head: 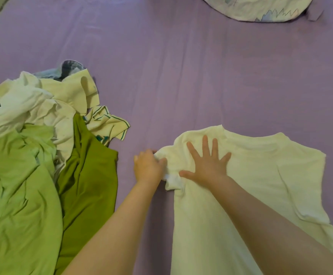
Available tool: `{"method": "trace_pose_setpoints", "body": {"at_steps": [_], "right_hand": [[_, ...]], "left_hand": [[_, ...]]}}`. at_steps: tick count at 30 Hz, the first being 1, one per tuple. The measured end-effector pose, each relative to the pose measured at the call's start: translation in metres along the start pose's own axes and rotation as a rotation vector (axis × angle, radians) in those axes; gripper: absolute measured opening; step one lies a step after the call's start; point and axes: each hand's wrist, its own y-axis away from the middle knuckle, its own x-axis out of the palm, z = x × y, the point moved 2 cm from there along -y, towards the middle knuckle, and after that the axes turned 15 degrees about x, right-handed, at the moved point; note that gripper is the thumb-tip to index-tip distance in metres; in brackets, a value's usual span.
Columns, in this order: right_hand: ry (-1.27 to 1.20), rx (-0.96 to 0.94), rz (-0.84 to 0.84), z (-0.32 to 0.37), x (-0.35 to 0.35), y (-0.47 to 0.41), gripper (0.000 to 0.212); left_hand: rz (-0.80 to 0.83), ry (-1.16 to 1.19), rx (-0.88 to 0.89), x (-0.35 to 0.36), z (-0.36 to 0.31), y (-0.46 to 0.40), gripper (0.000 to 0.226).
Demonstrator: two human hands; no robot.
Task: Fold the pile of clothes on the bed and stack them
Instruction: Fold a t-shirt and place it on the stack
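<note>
A pale cream T-shirt (264, 175) lies spread flat on the purple bed sheet (181, 76), its neck pointing away from me. My right hand (208, 161) presses flat on the shirt's left shoulder, fingers straight and spread. My left hand (147, 165) grips the shirt's left sleeve (172, 180) at its edge, with the fingers curled round the cloth. A loose pile of clothes (32, 155) lies at the left: light green and olive green garments, cream and white shirts, one with teal stripes, and some blue denim at the back.
A patterned pillow (258, 7) lies at the top right edge of the bed. Bare purple sheet stretches between the pile and the pillow. The bed's left corner shows at the top left.
</note>
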Motion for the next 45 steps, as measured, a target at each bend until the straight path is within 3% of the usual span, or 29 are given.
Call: {"method": "trace_pose_setpoints", "body": {"at_steps": [1, 3, 6, 9, 11, 13, 16, 18, 22, 27, 29, 35, 38, 41, 45], "right_hand": [[-0.006, -0.007, 0.015, -0.001, -0.003, -0.001, 0.099], [-0.029, -0.026, 0.029, -0.003, -0.008, 0.001, 0.100], [-0.149, -0.037, -0.015, -0.018, -0.013, 0.012, 0.079], [-0.563, 0.028, -0.118, -0.043, -0.020, 0.029, 0.048], [-0.749, 0.078, -0.167, -0.056, -0.021, 0.043, 0.040], [-0.703, 0.098, -0.216, -0.064, -0.014, 0.054, 0.041], [-0.434, 0.168, -0.204, -0.073, 0.010, 0.070, 0.053], [-0.232, 0.187, -0.149, -0.077, 0.031, 0.076, 0.062], [-0.022, 0.143, -0.089, -0.083, 0.056, 0.074, 0.069], [0.057, 0.069, -0.040, -0.093, 0.046, 0.068, 0.072], [0.049, 0.045, -0.025, -0.096, 0.041, 0.075, 0.069], [-0.081, -0.032, -0.052, -0.107, 0.058, 0.130, 0.060], [-0.095, -0.093, -0.068, -0.109, 0.079, 0.160, 0.058], [-0.068, -0.130, -0.054, -0.112, 0.099, 0.188, 0.058], [-0.062, -0.146, -0.005, -0.118, 0.122, 0.224, 0.058]], "left_hand": [[-0.003, 0.025, 0.003, -0.001, 0.001, 0.000, 0.017], [-0.018, 0.117, 0.018, -0.002, 0.000, 0.005, 0.029], [-0.010, 0.357, 0.023, -0.005, -0.020, 0.013, 0.022], [0.125, 0.735, -0.012, 0.001, -0.054, 0.019, 0.013], [0.217, 0.862, 0.030, 0.010, -0.074, 0.024, 0.013], [0.245, 0.620, 0.207, 0.020, -0.079, 0.029, 0.026], [0.347, -0.107, 0.605, 0.041, -0.067, 0.036, 0.046], [0.448, -0.384, 0.697, 0.058, -0.054, 0.042, 0.054], [0.501, -0.626, 0.687, 0.081, -0.034, 0.046, 0.058], [0.489, -0.696, 0.648, 0.083, -0.037, 0.044, 0.059], [0.436, -0.609, 0.604, 0.081, -0.038, 0.055, 0.059], [0.130, -0.037, 0.374, 0.075, -0.020, 0.126, 0.070], [0.120, -0.012, 0.363, 0.076, -0.008, 0.162, 0.079], [0.096, 0.134, 0.209, 0.078, 0.005, 0.193, 0.081], [0.139, 0.323, -0.051, 0.082, 0.026, 0.238, 0.052]]}}
